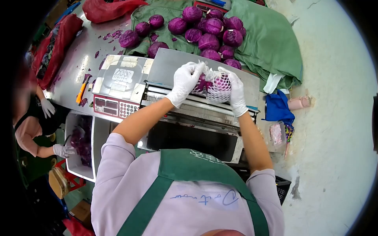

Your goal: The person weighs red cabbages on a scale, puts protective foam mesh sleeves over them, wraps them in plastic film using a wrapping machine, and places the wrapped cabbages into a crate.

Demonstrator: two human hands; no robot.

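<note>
White gloves cover both hands. My left hand (186, 82) is closed, its fingers pinching the top of a white foam net (219, 87). Purple cabbage (220, 82) shows through the mesh, over the wrapping machine (193, 103). On the other side, my right hand (236, 91) is wrapped round the netted cabbage, fingertips at its upper edge. The machine's metal plate (167, 63) lies beyond the hands, and its dark lower panel (189, 137) is nearer my apron.
A pile of purple cabbages (210, 41) lies on green cloth (262, 39). A scale (118, 84) and an orange-handled knife (81, 92) are left. A co-worker's gloved hand (65, 151) is at a white bin (93, 157). Blue cloth (278, 108) is right.
</note>
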